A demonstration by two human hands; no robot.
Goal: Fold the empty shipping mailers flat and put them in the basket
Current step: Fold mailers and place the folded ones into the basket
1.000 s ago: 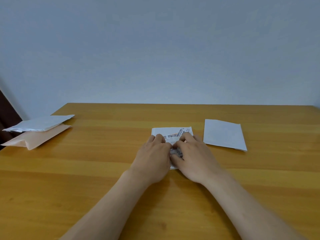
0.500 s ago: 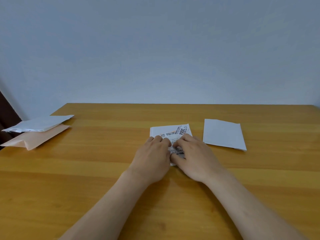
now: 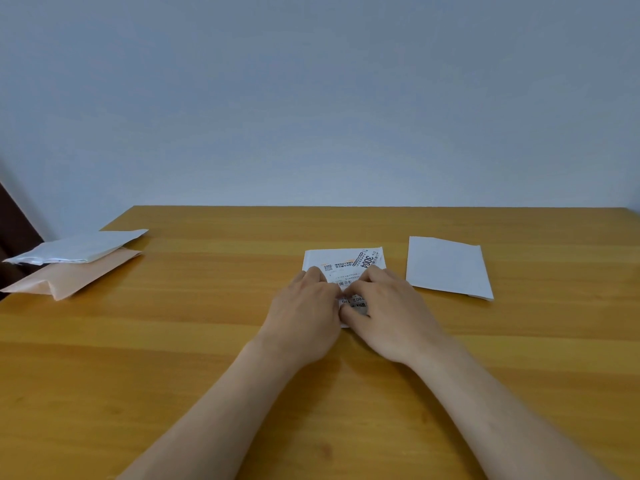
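At the middle of the wooden table (image 3: pixel 173 358), both hands press down on a white mailer with a printed shipping label (image 3: pixel 346 263). The left hand (image 3: pixel 304 313) lies palm-down over its left part, fingers bent, and the right hand (image 3: pixel 388 317) covers its right part, thumb and fingers pinched on the near fold; neither lifts it, both bear on it against the table. It looks part-folded, with the crease under the hands not yet pressed out, though how many folds it has I cannot tell.

Just right of the labelled mailer lies a plain white mailer (image 3: pixel 448 266), flat and seemingly already folded. Well to the left of the labelled mailer, at the table's edge, a silvery-white mailer (image 3: pixel 79 247) rests on top of a peach-coloured mailer (image 3: pixel 72 278); both look puffy and unfolded. No basket shows anywhere, so by my reckoning nothing has been stowed: one folded, one in hand, two waiting, and all four left to put in.
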